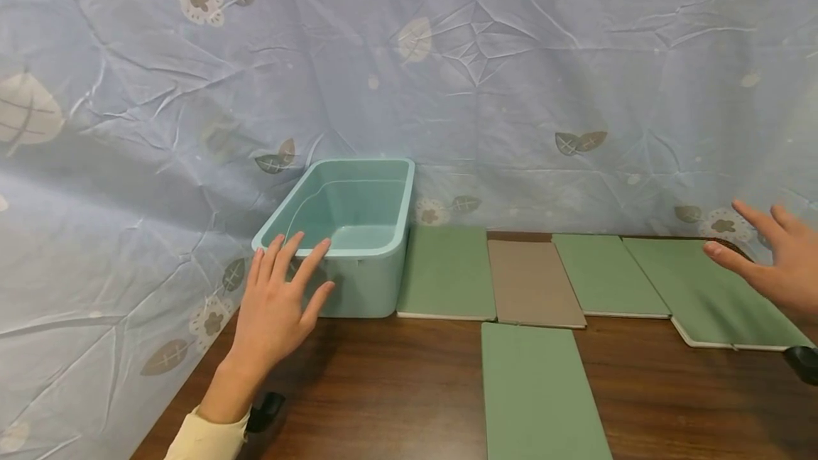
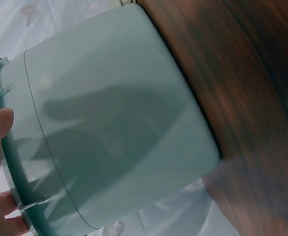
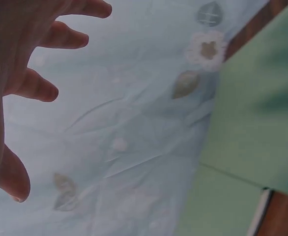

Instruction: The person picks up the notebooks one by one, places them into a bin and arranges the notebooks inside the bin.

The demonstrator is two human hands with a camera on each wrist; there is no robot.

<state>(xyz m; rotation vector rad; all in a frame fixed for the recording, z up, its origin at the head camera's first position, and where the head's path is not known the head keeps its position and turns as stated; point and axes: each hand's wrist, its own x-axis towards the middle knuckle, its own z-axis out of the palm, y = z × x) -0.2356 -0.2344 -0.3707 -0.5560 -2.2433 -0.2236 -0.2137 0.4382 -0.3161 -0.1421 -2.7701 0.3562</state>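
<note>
Splayed and empty, the left hand (image 1: 271,314) stood at the near rim (image 1: 367,253) of the pale-teal plastic tub (image 1: 371,289), contact unclear; the right hand (image 1: 786,261), also spread and empty, hung near the rightmost green notebook (image 1: 722,297). A careless push could have shoved the tub into the neighbouring green notebook (image 1: 447,275). Only the left wrist view showed tabs (image 2: 37,202) beneath the rim.

Head view: the right hand (image 1: 782,258) is cut off by the picture's right edge and hides part of the rightmost green book (image 1: 703,297) at the tabletop's (image 1: 396,375) back edge. The foremost green book (image 1: 543,389) and the left sleeve (image 1: 207,439) run out at the bottom. The left hand (image 1: 271,318) covers part of the rim of the bin (image 1: 367,286) near the tabletop's back left corner; contact undetermined. Left wrist view: that hand is mostly cropped. Right wrist view: books cropped, cloth (image 3: 124,132) blurred.
</note>
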